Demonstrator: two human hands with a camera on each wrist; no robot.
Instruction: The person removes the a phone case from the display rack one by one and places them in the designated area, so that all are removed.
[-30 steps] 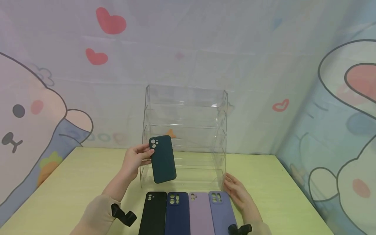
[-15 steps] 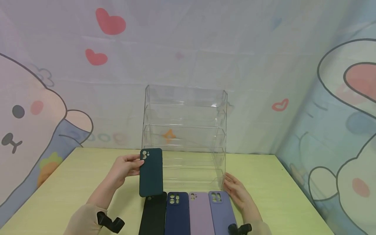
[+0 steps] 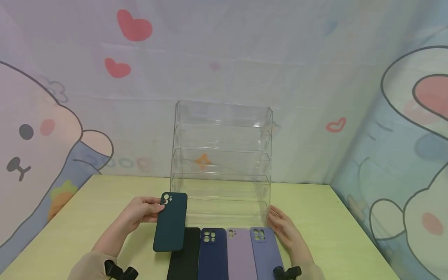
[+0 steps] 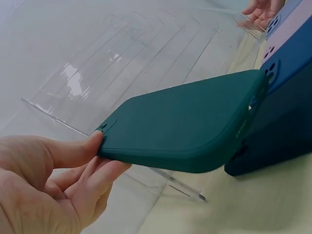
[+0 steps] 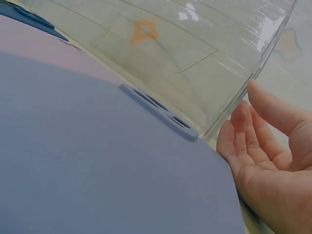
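Observation:
My left hand point(image 3: 143, 212) pinches a dark green phone case point(image 3: 170, 222) by its upper left edge, near the camera holes. In the left wrist view the thumb lies on top of the green case point(image 4: 170, 122) and the fingers are beneath. In the head view the case overlaps part of a black phone case point(image 3: 185, 256). At the lower right side of a clear tiered acrylic rack point(image 3: 224, 151), my right hand point(image 3: 285, 229) has relaxed fingers by its edge. In the right wrist view the thumb tip of that hand point(image 5: 273, 141) appears to touch the rack's side.
Right of the black case, a navy case point(image 3: 213, 254), a pink-lilac case point(image 3: 240, 254) and a periwinkle case point(image 3: 267, 254) lie side by side on the yellow table point(image 3: 332, 233). A patterned cloth backdrop point(image 3: 224, 46) hangs behind the rack.
My left hand has moved the green phone case down and left, from in front of the rack to over the left side of the black case. My right hand stays by the rack.

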